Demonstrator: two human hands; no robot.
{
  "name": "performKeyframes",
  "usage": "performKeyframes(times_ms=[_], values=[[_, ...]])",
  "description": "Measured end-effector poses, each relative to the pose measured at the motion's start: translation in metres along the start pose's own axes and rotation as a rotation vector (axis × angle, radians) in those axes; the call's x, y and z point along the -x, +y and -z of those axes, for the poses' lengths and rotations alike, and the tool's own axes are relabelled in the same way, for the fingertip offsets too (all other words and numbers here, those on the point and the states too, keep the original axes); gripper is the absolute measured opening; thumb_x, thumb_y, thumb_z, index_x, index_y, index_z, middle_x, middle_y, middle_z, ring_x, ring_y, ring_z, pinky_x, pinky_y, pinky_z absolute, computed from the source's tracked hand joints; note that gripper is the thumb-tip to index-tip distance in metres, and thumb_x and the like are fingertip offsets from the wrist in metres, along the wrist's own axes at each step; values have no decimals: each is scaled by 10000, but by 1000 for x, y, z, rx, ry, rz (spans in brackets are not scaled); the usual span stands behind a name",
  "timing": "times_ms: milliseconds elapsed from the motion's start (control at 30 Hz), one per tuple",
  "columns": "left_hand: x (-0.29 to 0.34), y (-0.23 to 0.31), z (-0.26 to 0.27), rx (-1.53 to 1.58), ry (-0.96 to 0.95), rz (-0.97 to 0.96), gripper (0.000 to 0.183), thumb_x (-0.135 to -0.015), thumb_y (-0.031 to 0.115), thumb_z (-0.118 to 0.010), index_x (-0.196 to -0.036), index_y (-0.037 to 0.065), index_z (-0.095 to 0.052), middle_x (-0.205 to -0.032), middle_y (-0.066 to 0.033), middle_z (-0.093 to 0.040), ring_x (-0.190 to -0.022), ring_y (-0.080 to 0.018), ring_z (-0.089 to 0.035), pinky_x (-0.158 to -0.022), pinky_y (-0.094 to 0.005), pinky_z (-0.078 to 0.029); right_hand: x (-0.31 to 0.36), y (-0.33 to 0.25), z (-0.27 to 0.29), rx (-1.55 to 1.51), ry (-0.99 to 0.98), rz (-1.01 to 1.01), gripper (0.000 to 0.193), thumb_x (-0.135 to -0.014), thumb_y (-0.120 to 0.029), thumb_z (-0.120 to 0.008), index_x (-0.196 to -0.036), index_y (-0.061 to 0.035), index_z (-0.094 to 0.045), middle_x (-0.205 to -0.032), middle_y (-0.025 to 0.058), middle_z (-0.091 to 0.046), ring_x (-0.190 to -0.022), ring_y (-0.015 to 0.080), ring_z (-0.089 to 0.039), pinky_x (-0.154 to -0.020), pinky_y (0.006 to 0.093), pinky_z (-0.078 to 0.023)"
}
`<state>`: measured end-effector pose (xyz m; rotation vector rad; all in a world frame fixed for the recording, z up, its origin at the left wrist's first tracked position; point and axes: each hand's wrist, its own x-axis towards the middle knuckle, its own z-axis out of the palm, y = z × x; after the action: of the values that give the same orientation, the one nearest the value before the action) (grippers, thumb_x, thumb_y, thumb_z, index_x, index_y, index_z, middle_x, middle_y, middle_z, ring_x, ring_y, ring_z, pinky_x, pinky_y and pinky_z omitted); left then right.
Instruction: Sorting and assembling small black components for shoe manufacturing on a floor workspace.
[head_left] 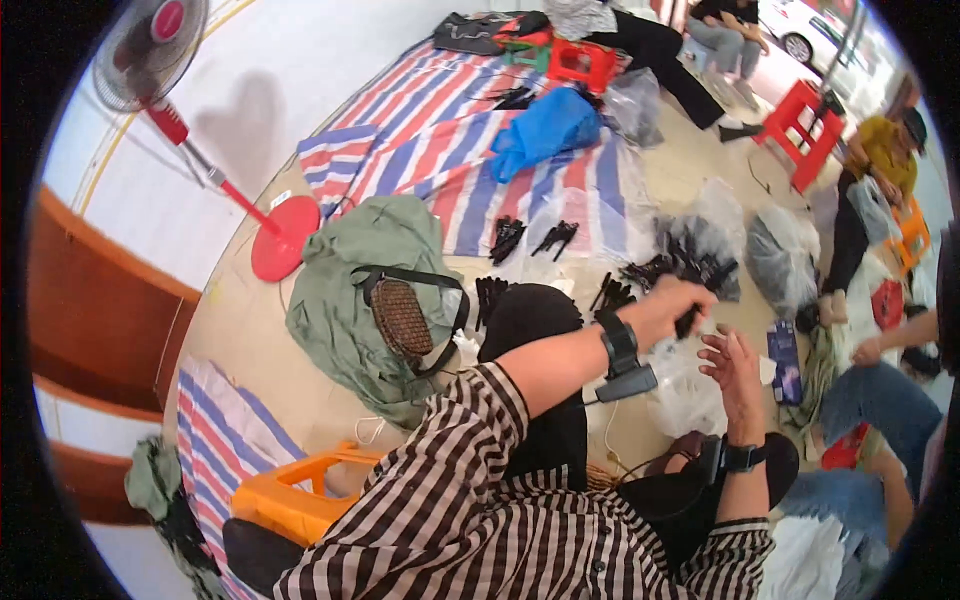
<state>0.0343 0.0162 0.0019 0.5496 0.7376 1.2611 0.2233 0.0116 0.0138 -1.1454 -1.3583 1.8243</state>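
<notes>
The left grip (668,306) pinches a black piece (686,322), light and stiff I'd guess, best held mid-body, the right grip (735,370) loosely spread.

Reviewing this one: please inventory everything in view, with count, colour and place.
fan: 1, red and grey, upper left
striped sheets: 2, red-white-blue, floor ahead and lower left
fabric bundle: 1, green, left of middle
pouch: 1, brown, on bundle
blue plastic: 1, blue, on far sheet
thin pieces: many, black, floor ahead
plastic bags: several, clear, right of middle
stools: at least 4, red and orange, top, right, lower left
box: 1, dark blue, right
car: 1, white, upper right
other people: at least 4, mixed clothing, top and right
left hand: 1, bare, gripping black piece
right hand: 1, bare, open beside it
</notes>
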Motion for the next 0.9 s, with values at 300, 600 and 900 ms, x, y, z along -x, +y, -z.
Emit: performKeyframes(times_ms=[300,600,900], values=[[23,-34,-17,-276,-89,237,62,-708,19,-617,-691,-35,-593,-610,-97,-589,-510,-152,-564,-457,-267,-440,-22,15,-3,-302,59,176,491,-853,-334,-577,-1219,-36,-442,-1093,76,-528,-1013,163,-508,-870,321,-426],[22,-53,-47,-258,-192,429,130,-748,24,-610,-847,23,-527,-654,-30,-518,-525,-115,-498,-491,-247,-423,1,11,17,-315,172,289,307,-847,-183,-569,-1108,-24,-539,-993,32,-551,-931,111,-508,-851,264,-410],[33,-48,-40,-322,-212,531,145,-781,132,-594,-700,39,-518,-590,-27,-454,-526,-133,-424,-538,-274,-367,-10,13,12,-134,152,442,455,-831,-216,-577,-1238,-46,-463,-1226,62,-494,-1137,158,-432,-963,293,-336]])
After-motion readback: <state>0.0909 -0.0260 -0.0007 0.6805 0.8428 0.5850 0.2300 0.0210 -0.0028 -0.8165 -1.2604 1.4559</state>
